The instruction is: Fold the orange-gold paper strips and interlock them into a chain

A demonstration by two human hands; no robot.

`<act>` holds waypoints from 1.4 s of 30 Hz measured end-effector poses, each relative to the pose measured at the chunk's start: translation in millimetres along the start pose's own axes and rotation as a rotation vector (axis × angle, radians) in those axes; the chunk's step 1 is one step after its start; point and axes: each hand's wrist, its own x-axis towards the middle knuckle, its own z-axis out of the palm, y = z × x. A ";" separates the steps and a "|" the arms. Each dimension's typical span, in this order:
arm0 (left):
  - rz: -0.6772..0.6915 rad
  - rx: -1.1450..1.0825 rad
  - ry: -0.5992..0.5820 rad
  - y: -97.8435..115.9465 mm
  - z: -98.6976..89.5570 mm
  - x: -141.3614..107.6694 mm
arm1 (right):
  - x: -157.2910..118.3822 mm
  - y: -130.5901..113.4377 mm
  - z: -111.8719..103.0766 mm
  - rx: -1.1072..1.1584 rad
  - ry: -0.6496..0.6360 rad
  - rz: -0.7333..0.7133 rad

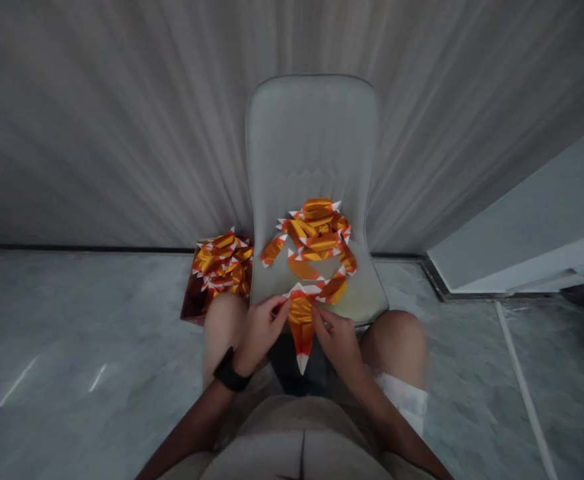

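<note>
Currently my left hand (262, 331) and right hand (341, 340) are pinching an orange piece (302, 327); loose ones (321, 227) are lying farther, others (222, 262) filling the left box (189, 297).

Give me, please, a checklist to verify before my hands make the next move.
1. Left hand grips the shiny gold-and-orange pointed strip: ok.
2. Right hand grips its other side: ok.
3. White tip points toward the body: ok.
4. Grip firmness: cannot tell.
5. Loose gold-and-orange pieces all together: not ok; some lie on the grey padded chair, others in the dark red open box.
</note>
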 end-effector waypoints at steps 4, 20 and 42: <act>-0.004 -0.064 -0.027 5.1 1.3 2.0 | 3.2 11.1 -4.2 0.192 -0.015 0.091; 0.158 0.082 -0.052 10.9 -0.4 18.5 | 19.1 -0.1 -6.4 -0.101 -0.058 -0.045; -0.143 -0.313 -0.071 -0.8 13.3 2.8 | 3.3 -3.9 -18.4 0.044 -0.103 0.245</act>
